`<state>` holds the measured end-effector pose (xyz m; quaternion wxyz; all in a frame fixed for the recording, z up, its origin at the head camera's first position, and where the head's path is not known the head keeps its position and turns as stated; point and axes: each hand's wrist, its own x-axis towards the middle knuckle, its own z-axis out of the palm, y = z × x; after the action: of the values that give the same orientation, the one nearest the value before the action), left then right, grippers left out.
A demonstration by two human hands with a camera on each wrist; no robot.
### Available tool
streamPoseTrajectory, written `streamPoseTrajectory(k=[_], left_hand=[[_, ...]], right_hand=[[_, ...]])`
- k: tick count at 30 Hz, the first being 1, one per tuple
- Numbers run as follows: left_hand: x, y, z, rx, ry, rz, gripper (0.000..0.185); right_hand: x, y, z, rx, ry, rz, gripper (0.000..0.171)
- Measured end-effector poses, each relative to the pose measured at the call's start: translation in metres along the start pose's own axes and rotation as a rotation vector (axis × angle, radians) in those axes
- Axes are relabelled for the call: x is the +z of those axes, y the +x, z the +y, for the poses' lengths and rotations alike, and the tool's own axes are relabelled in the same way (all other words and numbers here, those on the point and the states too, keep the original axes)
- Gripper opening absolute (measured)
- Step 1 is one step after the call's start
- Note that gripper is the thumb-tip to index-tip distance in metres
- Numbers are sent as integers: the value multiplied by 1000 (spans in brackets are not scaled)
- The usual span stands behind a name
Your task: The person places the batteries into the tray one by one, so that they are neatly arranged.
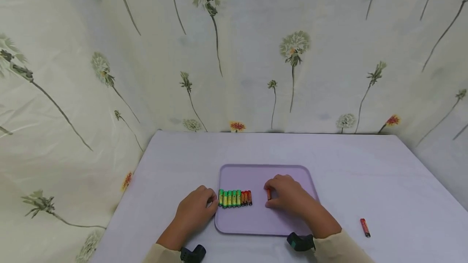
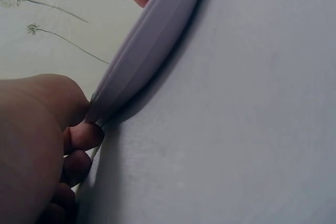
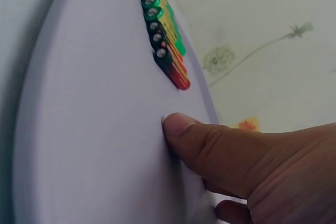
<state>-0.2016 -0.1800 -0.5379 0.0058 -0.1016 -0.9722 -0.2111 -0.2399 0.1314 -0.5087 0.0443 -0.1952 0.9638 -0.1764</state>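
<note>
On the purple tray, several green-and-yellow batteries and three thinner red-and-black ones stand side by side in a row. My left hand is at the tray's left edge, thumb and forefinger pinching the rim right beside the first green battery. Over the tray's right half, my right hand pinches another red battery between thumb and fingers, apart from the row. In the right wrist view the right thumb hides that battery.
One more red battery lies on the white-covered table, right of the tray. Behind and to the left hangs a pale curtain printed with dandelions. Dark wrist cameras sit on both wrists.
</note>
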Motion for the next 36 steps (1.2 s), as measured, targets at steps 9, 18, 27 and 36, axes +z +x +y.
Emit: streamPoseTrajectory(k=[9, 18, 27, 36], left_hand=[[0, 1, -2, -3, -7, -10, 12], [0, 2, 0, -3, -8, -6, 12], [2, 2, -1, -4, -7, -4, 12], [2, 1, -2, -7, -5, 8, 13]], right_hand=[[6, 5, -19, 7, 13, -17, 41], [15, 13, -27, -25, -17, -20, 45], [17, 13, -36, -52, -22, -18, 47], [24, 16, -36, -65, -50, -2, 49]])
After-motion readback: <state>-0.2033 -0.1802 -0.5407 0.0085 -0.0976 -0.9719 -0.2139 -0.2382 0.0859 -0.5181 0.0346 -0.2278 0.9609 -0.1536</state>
